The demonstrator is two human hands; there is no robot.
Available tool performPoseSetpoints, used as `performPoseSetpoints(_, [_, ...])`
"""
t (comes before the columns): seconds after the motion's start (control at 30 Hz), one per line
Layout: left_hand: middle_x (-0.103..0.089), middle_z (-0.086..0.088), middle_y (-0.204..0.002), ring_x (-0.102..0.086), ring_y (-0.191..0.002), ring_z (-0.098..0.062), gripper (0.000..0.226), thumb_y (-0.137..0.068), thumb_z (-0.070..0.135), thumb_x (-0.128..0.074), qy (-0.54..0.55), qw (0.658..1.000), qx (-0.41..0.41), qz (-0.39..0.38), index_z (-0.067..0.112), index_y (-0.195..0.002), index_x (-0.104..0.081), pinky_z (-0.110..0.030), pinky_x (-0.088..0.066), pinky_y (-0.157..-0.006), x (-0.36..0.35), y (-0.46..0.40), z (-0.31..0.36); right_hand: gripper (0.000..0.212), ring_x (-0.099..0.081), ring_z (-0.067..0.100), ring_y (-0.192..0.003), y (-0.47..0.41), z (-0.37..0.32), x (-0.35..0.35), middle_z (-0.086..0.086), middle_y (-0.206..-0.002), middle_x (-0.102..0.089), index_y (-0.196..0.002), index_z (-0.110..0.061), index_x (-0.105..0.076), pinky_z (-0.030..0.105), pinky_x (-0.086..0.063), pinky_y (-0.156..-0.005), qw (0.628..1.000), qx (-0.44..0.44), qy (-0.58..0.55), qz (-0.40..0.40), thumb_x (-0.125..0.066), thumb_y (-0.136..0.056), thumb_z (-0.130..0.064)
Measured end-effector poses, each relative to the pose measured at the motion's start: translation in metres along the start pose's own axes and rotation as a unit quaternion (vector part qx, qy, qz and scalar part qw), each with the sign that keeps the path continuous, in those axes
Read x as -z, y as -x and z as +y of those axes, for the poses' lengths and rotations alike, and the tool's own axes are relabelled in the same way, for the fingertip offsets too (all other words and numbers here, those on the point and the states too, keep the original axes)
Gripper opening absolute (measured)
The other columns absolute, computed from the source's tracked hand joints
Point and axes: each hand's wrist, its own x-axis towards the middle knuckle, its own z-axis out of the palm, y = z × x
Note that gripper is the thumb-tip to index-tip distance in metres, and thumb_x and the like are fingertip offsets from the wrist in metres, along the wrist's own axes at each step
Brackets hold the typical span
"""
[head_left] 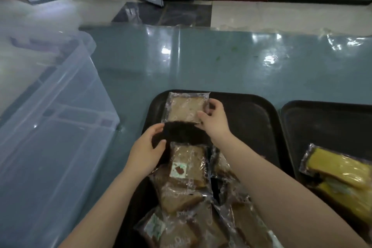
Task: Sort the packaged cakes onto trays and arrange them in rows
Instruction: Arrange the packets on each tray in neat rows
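A black tray (247, 119) lies in front of me on the teal table. One wrapped brown cake (186, 106) lies flat at the tray's far left corner. My right hand (214, 121) pinches that packet's near right edge. My left hand (148, 151) holds the left end of a dark, blurred cake packet (182, 134) just in front of it. Several brown packaged cakes (188, 169) lie in a loose pile at the tray's near end. On a second black tray (322, 119) to the right lie yellow packaged cakes (340, 171).
A large clear plastic storage bin (50, 127) stands on the left of the table (221, 62). Beyond the table's far edge are a glossy tiled floor, a white cabinet door and a dark wooden door.
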Motion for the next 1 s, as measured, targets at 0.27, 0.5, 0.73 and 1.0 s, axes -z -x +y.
performPoseSetpoints(0.27, [-0.013,0.009,-0.157,-0.009,-0.143,-0.008,0.062,-0.093,0.029,-0.055,-0.171,0.983,-0.052,-0.041,0.031,-0.148,-0.025,-0.024,-0.015,-0.113,-0.019,-0.046,-0.017,0.075,-0.015,0.028,-0.143,-0.025,0.017,-0.025,0.004,-0.158,-0.015,-0.150,-0.026,-0.017,0.045,-0.030,-0.110,0.857,0.232,0.460,0.016,-0.061,-0.090,-0.028])
performPoseSetpoints(0.5, [0.015,0.015,-0.152,0.020,-0.137,-0.004,0.066,-0.095,0.045,-0.041,-0.209,0.974,-0.062,-0.069,0.032,-0.150,-0.007,-0.027,0.000,-0.113,-0.035,-0.062,-0.024,0.051,-0.002,0.022,-0.148,-0.035,0.032,-0.018,0.001,-0.161,-0.011,-0.148,-0.030,-0.031,0.045,-0.015,-0.119,0.819,0.245,0.512,-0.083,-0.047,-0.099,-0.029])
performPoseSetpoints(0.73, [0.000,0.012,-0.157,0.009,-0.140,-0.002,0.060,-0.096,0.040,-0.044,-0.132,0.989,-0.035,-0.060,0.033,-0.149,-0.018,-0.027,-0.006,-0.113,-0.025,-0.043,-0.020,0.056,-0.023,0.020,-0.142,-0.011,0.011,-0.002,-0.004,-0.151,-0.034,-0.142,-0.024,-0.042,0.028,-0.020,-0.110,0.869,0.243,0.427,-0.068,-0.063,-0.090,-0.029])
performPoseSetpoints(1.0, [-0.020,0.025,-0.147,-0.015,-0.136,0.006,0.057,-0.095,0.035,-0.049,-0.013,0.999,0.032,-0.037,0.036,-0.147,-0.024,-0.019,-0.019,-0.107,-0.012,0.022,-0.023,0.068,-0.015,0.021,-0.142,0.045,0.018,0.033,-0.003,-0.155,-0.024,-0.139,-0.026,-0.049,0.035,-0.019,-0.113,0.773,0.123,0.563,-0.263,-0.060,-0.081,-0.061])
